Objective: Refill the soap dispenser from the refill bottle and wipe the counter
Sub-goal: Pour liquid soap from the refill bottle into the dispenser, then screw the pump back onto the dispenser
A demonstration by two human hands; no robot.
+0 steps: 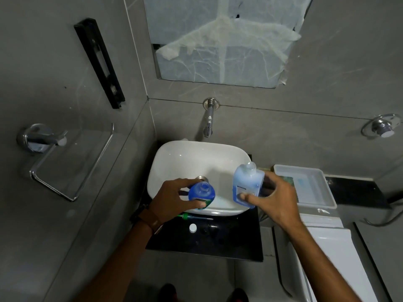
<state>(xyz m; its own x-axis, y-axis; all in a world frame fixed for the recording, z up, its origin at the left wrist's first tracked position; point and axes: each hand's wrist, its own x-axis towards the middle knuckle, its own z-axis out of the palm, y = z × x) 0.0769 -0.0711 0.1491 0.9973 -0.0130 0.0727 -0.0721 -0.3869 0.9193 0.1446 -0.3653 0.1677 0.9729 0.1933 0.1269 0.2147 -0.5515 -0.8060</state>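
We find both bottles held over the basin (174, 158). The left hand (172, 201) grips the dispenser (201, 192), fingers curled round its body, open neck up. The right hand (277, 201) is clamped on the refill (247, 184), thumb across its label, mouth uppermost and tipped only slightly toward the dispenser.

Risks, in our judgement:
- The two mouths stand apart. If the refill is tipped before its mouth sits over the dispenser neck, soap will run down the dispenser's side into the basin or over the left fingers.
- The neck looks narrow; a fast pour could overflow it.
- Soapy fingers could let either bottle slip; the dispenser hangs over the basin's front rim, so it could land on the counter (235, 243).

Surroundings:
- A white cap (193, 227) and a green-collared pump (190, 216) lie on the counter, just in front of the basin; both could be knocked off.
- The tap (208, 125) stands clear behind.
- A white tray (305, 186) sits to the right, near the right hand's wrist.
- We see no cloth for wiping.
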